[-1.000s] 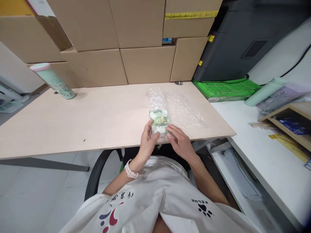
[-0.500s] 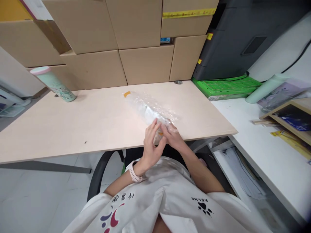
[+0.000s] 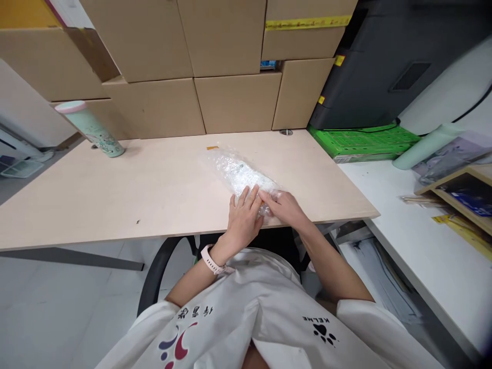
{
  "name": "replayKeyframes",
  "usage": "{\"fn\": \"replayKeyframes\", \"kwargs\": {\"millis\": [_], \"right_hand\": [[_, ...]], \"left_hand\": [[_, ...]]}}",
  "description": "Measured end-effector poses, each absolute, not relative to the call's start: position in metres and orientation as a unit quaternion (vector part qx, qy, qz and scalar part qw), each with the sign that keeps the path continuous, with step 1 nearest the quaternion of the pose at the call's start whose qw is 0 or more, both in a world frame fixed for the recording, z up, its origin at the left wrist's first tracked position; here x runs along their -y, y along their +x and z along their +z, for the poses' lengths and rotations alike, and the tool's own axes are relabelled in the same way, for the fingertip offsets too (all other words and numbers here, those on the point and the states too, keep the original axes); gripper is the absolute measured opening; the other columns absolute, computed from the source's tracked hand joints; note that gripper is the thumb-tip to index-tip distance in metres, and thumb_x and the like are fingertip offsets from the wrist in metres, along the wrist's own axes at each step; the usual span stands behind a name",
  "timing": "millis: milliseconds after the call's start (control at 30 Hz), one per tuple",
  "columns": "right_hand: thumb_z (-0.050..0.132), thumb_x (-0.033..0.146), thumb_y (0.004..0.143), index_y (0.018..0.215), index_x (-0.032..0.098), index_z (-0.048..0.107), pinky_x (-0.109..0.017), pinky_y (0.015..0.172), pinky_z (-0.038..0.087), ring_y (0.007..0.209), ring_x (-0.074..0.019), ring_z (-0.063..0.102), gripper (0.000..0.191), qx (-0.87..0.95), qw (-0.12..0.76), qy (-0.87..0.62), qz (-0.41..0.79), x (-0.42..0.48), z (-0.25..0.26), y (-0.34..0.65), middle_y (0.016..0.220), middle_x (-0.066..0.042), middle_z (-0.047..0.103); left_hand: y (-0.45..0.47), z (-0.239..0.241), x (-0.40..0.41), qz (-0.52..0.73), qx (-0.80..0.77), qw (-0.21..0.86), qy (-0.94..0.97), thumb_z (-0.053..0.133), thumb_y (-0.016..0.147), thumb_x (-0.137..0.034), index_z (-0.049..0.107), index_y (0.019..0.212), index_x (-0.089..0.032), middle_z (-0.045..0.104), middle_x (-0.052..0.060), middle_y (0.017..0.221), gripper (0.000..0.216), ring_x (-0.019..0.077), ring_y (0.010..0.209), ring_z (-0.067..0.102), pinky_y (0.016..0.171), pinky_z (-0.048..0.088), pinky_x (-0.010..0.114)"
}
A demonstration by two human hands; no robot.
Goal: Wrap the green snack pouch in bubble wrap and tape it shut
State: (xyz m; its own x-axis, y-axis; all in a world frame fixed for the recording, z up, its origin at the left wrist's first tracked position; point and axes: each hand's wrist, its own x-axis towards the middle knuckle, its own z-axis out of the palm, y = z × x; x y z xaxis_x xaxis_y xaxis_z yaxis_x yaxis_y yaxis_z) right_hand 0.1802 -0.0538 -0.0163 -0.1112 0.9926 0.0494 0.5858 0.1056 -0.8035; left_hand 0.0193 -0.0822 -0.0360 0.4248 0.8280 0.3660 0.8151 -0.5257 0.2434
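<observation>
A clear bubble-wrap package [image 3: 241, 173] lies slantwise on the wooden desk [image 3: 165, 184], with a whitish item inside that I cannot make out. Orange tape [image 3: 212, 148] shows at its far end. My left hand [image 3: 245, 218], wearing a pale pink wristband [image 3: 212, 260], rests on the near end of the wrap with its fingers stretched out and apart. At the package's near right corner, my right hand [image 3: 287, 207] is closed, pinching the wrap between thumb and fingers. A bit more orange tape shows by the right fingertips.
Stacked cardboard boxes [image 3: 238, 105] line the back of the desk. A mint-green tumbler [image 3: 94, 130] stands at the left. To the right are a green crate [image 3: 365, 142], a dark grey case [image 3: 372, 66] and a white side table [image 3: 430, 246]. The desk's front edge is close to my body.
The package now lies flatter on the desk. My left hand has flattened onto the wrap, and my right hand has shifted slightly right, pinching its corner. The view has moved a little.
</observation>
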Motion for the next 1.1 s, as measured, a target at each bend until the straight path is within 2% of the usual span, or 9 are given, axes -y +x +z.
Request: {"fn": "replayKeyframes", "kwargs": {"millis": [100,233,300,433,633,700,800,933,1100], "right_hand": [[0.05,0.063,0.089,0.058,0.029,0.059,-0.047,0.077,0.049,0.084,-0.0331,0.066,0.047,0.656,0.299,-0.666,0.19,0.052,-0.014,0.199,0.064,-0.009,0.063],[0.05,0.06,0.09,0.077,0.031,0.063,-0.052,0.085,0.049,0.092,-0.0321,0.066,0.034,0.629,0.335,-0.686,0.148,0.035,-0.019,0.219,0.092,-0.009,0.071],[0.058,0.058,0.086,0.09,0.031,0.063,-0.053,0.088,0.05,0.096,-0.0318,0.065,0.028,0.642,0.351,-0.662,0.163,0.023,-0.023,0.223,0.1,-0.008,0.07],[0.074,0.048,0.077,0.11,0.028,0.062,-0.053,0.086,0.053,0.089,-0.0308,0.066,0.04,0.655,0.367,-0.617,0.237,0.018,-0.033,0.217,0.099,-0.009,0.068],[0.077,0.037,0.073,0.121,0.026,0.06,-0.044,0.072,0.057,0.072,-0.0238,0.064,0.053,0.629,0.404,-0.587,0.31,0.073,-0.045,0.197,0.089,-0.005,0.065],[0.076,0.037,0.074,0.122,0.027,0.059,-0.043,0.068,0.058,0.07,-0.024,0.064,0.052,0.6,0.432,-0.583,0.337,0.095,-0.048,0.188,0.088,-0.006,0.065],[0.076,0.039,0.076,0.122,0.029,0.056,-0.045,0.063,0.06,0.073,-0.0272,0.067,0.051,0.547,0.475,-0.581,0.371,0.121,-0.053,0.175,0.088,-0.008,0.066],[0.079,0.041,0.072,0.123,0.031,0.052,-0.048,0.064,0.062,0.081,-0.0308,0.071,0.058,0.483,0.512,-0.575,0.416,0.143,-0.065,0.171,0.092,-0.008,0.07],[0.068,0.048,0.085,0.124,0.032,0.055,-0.051,0.072,0.063,0.087,-0.0314,0.074,0.043,0.455,0.512,-0.524,0.505,0.161,-0.071,0.18,0.096,-0.008,0.076]], "left_hand": [[0.023,-0.035,0.08,0.193,-0.481,0.015,0.855,0.056,0.086,-0.013,0.044,0.146,-0.027,0.039,0.006,0.16,0.062,0.0339,0.15,0.032,0.113,0.038,0.066],[0.032,-0.037,0.071,0.19,-0.473,0.054,0.859,0.053,0.086,-0.011,0.052,0.138,-0.025,0.043,0.007,0.157,0.054,0.0333,0.152,0.029,0.113,0.042,0.061],[0.033,-0.039,0.065,0.213,-0.461,0.085,0.857,0.054,0.086,-0.011,0.055,0.135,-0.023,0.045,0.009,0.156,0.05,0.0342,0.151,0.029,0.115,0.041,0.059],[0.016,-0.037,0.059,0.246,-0.404,0.161,0.866,0.061,0.084,-0.017,0.058,0.133,-0.019,0.046,0.013,0.155,0.049,0.0365,0.152,0.026,0.118,0.037,0.06],[-0.033,-0.025,0.076,0.281,-0.321,0.316,0.847,0.061,0.092,-0.033,0.06,0.132,-0.038,0.051,0.001,0.151,0.04,0.0283,0.148,0.038,0.118,0.04,0.058],[-0.037,-0.031,0.086,0.368,-0.371,0.347,0.779,0.058,0.095,-0.036,0.057,0.134,-0.04,0.045,0.002,0.156,0.04,0.029,0.147,0.039,0.111,0.048,0.056],[-0.03,-0.049,0.101,0.48,-0.464,0.321,0.672,0.062,0.092,-0.04,0.044,0.145,-0.04,0.023,0.004,0.166,0.055,0.0336,0.15,0.033,0.101,0.055,0.055],[-0.024,-0.064,0.115,0.493,-0.507,0.334,0.624,0.068,0.088,-0.043,0.031,0.15,-0.043,0.007,0.007,0.168,0.073,0.0358,0.141,0.045,0.093,0.058,0.052],[-0.03,-0.061,0.119,0.465,-0.462,0.415,0.631,0.071,0.086,-0.042,0.025,0.153,-0.039,0.037,0.013,0.155,0.082,0.0278,0.124,0.059,0.088,0.061,0.044]]}}
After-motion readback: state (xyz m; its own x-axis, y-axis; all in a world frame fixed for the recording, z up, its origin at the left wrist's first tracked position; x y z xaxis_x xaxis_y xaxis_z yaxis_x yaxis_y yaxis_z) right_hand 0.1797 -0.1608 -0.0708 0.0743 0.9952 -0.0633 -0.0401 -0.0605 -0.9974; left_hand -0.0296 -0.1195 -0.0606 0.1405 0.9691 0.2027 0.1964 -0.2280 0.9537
